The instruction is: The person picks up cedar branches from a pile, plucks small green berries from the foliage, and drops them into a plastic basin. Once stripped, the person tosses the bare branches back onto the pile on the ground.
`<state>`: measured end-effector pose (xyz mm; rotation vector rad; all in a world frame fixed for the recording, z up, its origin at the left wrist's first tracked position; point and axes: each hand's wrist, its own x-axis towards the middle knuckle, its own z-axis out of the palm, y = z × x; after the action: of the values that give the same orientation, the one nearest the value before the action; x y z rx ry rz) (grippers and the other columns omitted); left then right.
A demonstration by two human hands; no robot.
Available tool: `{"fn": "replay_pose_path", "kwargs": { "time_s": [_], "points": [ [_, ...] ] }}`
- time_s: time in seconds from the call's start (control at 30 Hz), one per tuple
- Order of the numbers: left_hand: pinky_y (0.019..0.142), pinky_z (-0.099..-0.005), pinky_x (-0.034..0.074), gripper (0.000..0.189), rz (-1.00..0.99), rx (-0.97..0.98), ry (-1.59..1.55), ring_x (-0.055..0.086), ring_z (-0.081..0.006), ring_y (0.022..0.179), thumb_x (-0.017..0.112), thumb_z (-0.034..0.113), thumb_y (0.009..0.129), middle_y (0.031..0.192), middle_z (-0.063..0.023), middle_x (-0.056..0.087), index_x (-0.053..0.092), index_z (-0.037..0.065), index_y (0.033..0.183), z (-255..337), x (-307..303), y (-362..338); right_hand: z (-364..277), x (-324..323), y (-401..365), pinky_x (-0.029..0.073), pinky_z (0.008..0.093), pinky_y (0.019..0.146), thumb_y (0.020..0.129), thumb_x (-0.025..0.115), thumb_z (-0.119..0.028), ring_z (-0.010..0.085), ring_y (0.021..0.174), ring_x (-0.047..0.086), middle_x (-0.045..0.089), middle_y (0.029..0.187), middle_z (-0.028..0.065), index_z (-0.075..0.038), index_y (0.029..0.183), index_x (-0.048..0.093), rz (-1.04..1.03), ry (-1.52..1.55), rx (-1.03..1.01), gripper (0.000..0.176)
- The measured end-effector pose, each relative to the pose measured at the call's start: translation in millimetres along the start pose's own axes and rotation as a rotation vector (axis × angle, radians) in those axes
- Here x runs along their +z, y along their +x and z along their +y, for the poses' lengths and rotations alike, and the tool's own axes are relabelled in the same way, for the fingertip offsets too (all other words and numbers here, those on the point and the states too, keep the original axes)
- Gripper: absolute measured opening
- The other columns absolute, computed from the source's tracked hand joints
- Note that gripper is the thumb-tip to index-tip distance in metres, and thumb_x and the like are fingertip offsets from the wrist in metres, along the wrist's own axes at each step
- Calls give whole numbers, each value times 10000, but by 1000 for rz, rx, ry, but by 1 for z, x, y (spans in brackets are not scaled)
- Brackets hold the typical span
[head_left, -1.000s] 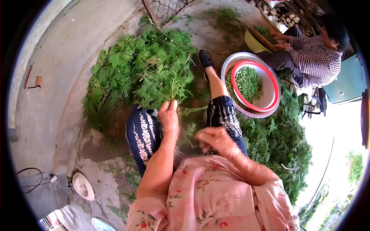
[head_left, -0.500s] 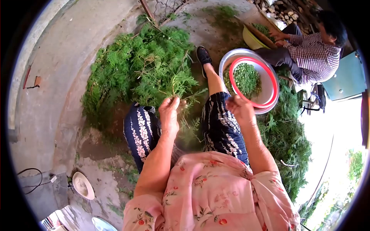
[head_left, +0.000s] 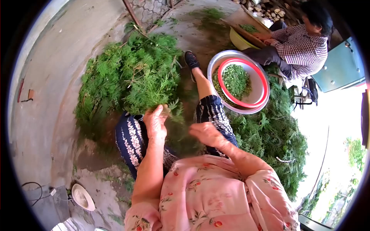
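My left hand (head_left: pixel 155 124) is closed on a leafy green sprig (head_left: pixel 163 87), gripping its lower end in front of a big heap of feathery green branches (head_left: pixel 123 73). My right hand (head_left: pixel 207 133) is over my right thigh, to the right of the left hand. Its fingertips are smeared by motion, so their hold cannot be made out. Beyond it stands a wide metal basin (head_left: pixel 212 63) with a red-rimmed bowl (head_left: pixel 265 82) inside. Small green pickings (head_left: pixel 236 79) lie in the bowl.
Another person (head_left: pixel 304 48) sits at the upper right by a yellow-green basin (head_left: pixel 239 41). More cut greenery (head_left: pixel 269 134) is piled at my right. A straw-coloured hat (head_left: pixel 82 196) is at the lower left, and a concrete wall (head_left: pixel 54 69) curves along the left.
My right hand has moved away from the bowl's rim, back leftward and nearer my body. My left hand still grips the sprig, slightly lower. The whole view has shifted a little.
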<state>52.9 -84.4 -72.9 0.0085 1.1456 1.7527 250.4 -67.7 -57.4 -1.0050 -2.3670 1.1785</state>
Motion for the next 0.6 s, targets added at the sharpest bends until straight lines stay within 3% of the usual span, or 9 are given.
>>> {"fn": "replay_pose_path", "kwargs": {
  "time_s": [0.13,0.17,0.37,0.4,0.47,0.5,0.6],
  "points": [
    [687,-356,536,229,17,43,-59,612,-213,741,556,-79,790,897,-96,603,533,-6,1006,4,4,-2,16,-27,-12,444,347,579,822,567,-134,315,611,559,559,670,166,-19,828,592,-37,-17,-48,118],
    [691,-358,536,245,16,74,-70,611,-217,730,552,-82,791,911,-94,601,530,-2,1021,4,4,-2,16,-35,-15,470,396,625,803,571,-180,340,687,582,593,716,169,-54,816,607,-51,-9,-25,131],
    [683,-385,516,293,53,112,-106,603,-221,720,556,-77,792,936,-90,608,539,44,1058,5,4,-2,24,-64,-38,469,345,598,786,597,-109,314,638,580,589,698,158,-13,838,605,-84,-42,16,110],
    [685,-380,507,226,226,134,-79,607,-216,731,547,-54,812,880,-98,625,544,50,1013,6,9,-2,29,-67,-43,468,342,596,784,600,-104,306,632,581,591,701,158,-10,844,607,-45,-28,36,111],
    [688,-367,505,170,70,134,-50,614,-217,733,541,-32,827,855,-104,633,544,52,975,6,1,0,38,-72,-55,468,334,592,780,605,-93,291,620,584,596,707,158,-5,857,612,30,-3,75,117],
    [689,-360,503,143,-7,133,-35,617,-218,735,538,-21,835,843,-107,637,543,53,957,5,-5,3,43,-77,-61,465,309,593,776,611,-82,233,624,595,609,718,150,6,879,617,27,-15,186,136],
    [698,-313,500,100,68,110,-36,630,-212,724,554,27,842,855,-102,643,525,64,930,11,-4,1,77,-86,-86,456,285,632,792,598,-97,162,653,573,614,722,133,27,900,612,160,17,359,166]
  ]
}}
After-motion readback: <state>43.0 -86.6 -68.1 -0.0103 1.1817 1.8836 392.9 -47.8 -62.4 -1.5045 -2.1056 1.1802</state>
